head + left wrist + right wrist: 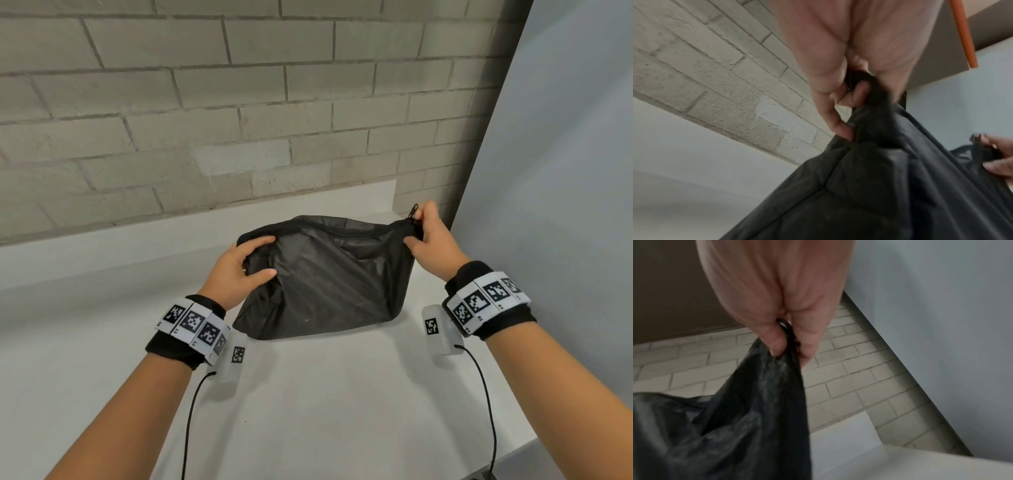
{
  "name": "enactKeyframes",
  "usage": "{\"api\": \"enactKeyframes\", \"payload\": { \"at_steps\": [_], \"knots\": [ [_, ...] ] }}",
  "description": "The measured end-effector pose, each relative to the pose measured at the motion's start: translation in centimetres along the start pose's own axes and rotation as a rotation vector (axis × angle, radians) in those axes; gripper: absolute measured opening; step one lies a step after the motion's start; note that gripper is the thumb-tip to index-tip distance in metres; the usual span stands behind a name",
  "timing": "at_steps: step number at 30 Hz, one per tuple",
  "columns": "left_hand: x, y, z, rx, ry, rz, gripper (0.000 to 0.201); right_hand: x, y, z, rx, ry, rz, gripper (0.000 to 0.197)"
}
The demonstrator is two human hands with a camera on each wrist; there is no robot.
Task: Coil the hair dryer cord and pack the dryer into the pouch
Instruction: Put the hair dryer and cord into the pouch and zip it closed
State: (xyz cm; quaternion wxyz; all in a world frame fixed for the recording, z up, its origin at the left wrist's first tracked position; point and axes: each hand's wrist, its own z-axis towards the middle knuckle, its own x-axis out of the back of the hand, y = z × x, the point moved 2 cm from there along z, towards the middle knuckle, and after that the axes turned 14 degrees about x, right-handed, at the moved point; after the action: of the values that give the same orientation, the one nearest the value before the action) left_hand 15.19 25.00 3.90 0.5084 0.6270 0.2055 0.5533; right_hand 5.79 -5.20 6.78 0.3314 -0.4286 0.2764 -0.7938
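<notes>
A black fabric pouch (329, 277) bulges on the white counter (325, 394), its zipper line along the top looking closed. My left hand (250, 263) grips the pouch's upper left corner, thumb and fingers pinching the fabric (865, 113). My right hand (423, 226) pinches the upper right corner of the pouch (777, 386) at the zipper pull (413, 209) and lifts it slightly. The hair dryer and its cord are not visible; whatever fills the pouch is hidden.
A grey brick wall (205, 120) runs close behind the counter, with a low white backsplash (342, 195). A pale panel (565, 171) stands along the right side. Thin black cables (190, 421) trail from both wrist bands toward the counter's near edge.
</notes>
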Motion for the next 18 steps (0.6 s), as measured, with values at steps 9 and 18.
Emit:
{"api": "enactKeyframes", "payload": {
  "at_steps": [9, 18],
  "knots": [
    [1.8, -0.1, 0.2, 0.128, 0.243, 0.012, 0.035, 1.2, -0.7, -0.1, 0.440, 0.089, -0.271, 0.043],
    [3.1, -0.6, 0.1, 0.224, 0.315, 0.057, 0.035, 1.1, -2.7, 0.2, 0.341, -0.047, -0.205, 0.048]
  ]
}}
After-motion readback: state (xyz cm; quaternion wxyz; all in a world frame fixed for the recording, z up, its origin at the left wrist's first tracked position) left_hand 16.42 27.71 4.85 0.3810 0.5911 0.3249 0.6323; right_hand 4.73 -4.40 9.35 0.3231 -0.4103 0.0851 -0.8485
